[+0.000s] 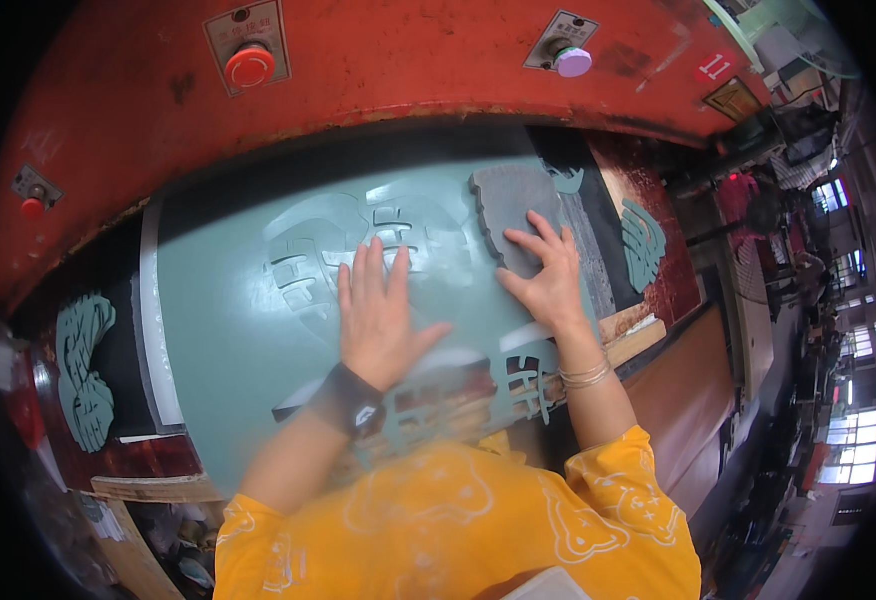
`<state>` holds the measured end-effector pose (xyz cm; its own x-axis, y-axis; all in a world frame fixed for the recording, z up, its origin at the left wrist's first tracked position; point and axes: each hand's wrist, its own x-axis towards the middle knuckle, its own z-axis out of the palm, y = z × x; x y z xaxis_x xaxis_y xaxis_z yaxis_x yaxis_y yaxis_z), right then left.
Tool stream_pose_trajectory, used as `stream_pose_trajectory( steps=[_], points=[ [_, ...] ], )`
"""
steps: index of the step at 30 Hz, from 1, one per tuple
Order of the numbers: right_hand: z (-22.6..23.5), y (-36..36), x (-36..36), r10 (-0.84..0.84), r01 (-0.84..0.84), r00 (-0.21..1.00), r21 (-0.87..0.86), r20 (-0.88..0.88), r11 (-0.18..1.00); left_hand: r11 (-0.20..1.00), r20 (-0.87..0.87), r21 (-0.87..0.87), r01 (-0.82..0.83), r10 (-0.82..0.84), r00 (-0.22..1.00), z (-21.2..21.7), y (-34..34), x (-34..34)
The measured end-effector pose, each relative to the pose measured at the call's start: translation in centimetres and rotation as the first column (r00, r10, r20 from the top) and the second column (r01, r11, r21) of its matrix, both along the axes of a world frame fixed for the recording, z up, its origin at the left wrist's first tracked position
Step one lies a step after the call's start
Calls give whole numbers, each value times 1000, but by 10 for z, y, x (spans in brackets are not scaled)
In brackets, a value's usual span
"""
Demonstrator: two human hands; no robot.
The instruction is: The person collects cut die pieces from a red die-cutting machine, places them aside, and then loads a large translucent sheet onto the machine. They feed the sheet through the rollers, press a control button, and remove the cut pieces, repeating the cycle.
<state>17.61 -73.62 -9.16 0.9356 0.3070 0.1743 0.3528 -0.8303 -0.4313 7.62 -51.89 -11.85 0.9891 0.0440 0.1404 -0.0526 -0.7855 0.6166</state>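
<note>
A thin green sheet (228,270) lies across the work surface, with shoe-sole shapes and small slots cut into its middle. My left hand (376,320) lies flat on it, fingers stretched out and thumb spread, just below the slotted cutouts (394,228). A grey slab with a wavy left edge (506,200) rests on the sheet's right part. My right hand (548,275) is spread over this slab, fingertips on its top and thumb by its near edge; no grip around it shows. Below, the sheet's near edge is a blurred, cut-out lattice (526,385).
A red machine body (388,60) spans the far side, bearing a red push button (250,66) and a pale purple one (572,62). Green cut pieces lie at left (86,370) and right (642,245). A wooden strip (636,343) edges the near right.
</note>
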Motion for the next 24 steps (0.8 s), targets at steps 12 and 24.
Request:
stream_pose_trajectory(
  steps=[12,24],
  points=[
    [-14,-3,10,-127,28,953,337,277,941,752,-252,-659,-11,-207,945,27,0,-86],
    [85,7,39,-351,-138,586,517,730,845,988,302,97,122,-146,942,-17,-39,-148]
  ],
)
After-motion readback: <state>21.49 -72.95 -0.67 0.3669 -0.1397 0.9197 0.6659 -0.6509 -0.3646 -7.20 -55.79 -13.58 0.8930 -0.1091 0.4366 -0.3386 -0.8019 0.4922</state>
